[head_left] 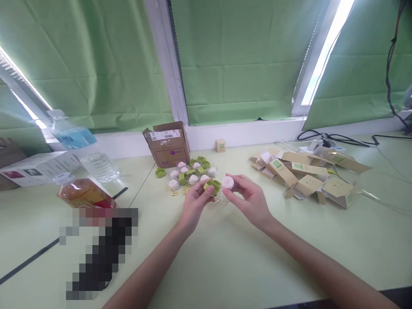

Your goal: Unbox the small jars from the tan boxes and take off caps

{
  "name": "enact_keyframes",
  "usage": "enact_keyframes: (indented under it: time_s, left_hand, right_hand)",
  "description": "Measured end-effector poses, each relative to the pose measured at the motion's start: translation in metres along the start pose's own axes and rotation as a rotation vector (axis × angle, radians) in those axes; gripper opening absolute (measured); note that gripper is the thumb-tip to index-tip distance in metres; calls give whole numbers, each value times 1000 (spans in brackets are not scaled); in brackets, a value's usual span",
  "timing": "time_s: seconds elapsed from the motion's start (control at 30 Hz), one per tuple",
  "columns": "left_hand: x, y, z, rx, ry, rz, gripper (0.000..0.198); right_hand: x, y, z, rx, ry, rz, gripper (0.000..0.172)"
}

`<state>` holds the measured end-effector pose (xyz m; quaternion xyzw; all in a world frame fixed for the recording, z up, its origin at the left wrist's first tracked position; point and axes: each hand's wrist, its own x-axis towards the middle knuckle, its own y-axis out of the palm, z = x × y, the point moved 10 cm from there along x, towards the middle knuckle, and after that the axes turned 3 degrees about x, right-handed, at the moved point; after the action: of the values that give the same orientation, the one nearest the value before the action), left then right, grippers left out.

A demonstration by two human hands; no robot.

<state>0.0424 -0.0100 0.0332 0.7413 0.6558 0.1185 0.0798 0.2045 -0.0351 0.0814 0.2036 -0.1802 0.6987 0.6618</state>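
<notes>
My left hand (193, 205) pinches a small green flower-shaped holder (212, 187) between thumb and fingers. Just to its right, my right hand (251, 199) grips a round white piece (228, 183) with a faint pink mark on its face. Something clear, perhaps a plastic cup (223, 197), shows blurred beneath the two; which hand bears it I cannot tell. Beyond my left hand, several white or pinkish round pieces (193, 179) sit in clear cups, mixed with green flower-shaped pieces (160, 172). Small yellow pieces (186, 191) lie at the near side of this group.
An open brown carton (170, 148) stands against the wall, with a little tan box (220, 145) to its right. Flattened tan boxes (298, 174) pile up on the right, near black cables (341, 137). A water bottle (86, 148) and an amber-coloured drink bottle (85, 195) lean at left.
</notes>
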Motion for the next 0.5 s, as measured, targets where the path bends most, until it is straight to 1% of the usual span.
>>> enact_keyframes:
  time_s: [0.07, 0.1, 0.23, 0.33, 0.5]
  left_hand:
    - [-2, 7, 0, 35, 15, 41, 49]
    - [-4, 10, 0, 45, 24, 57, 50]
    - [-7, 16, -5, 106, 71, 70, 42]
    - [-6, 17, -7, 104, 73, 88, 38]
    - [-5, 14, -7, 39, 67, 78, 42]
  right_hand:
    - [2, -8, -5, 35, 55, -45, 46]
    - [2, -10, -7, 30, 80, -56, 47]
    - [4, -10, -14, -17, 165, -23, 34]
    - [4, -5, -21, 30, 209, 27, 36]
    - [4, 1, -30, 63, 235, 73, 37]
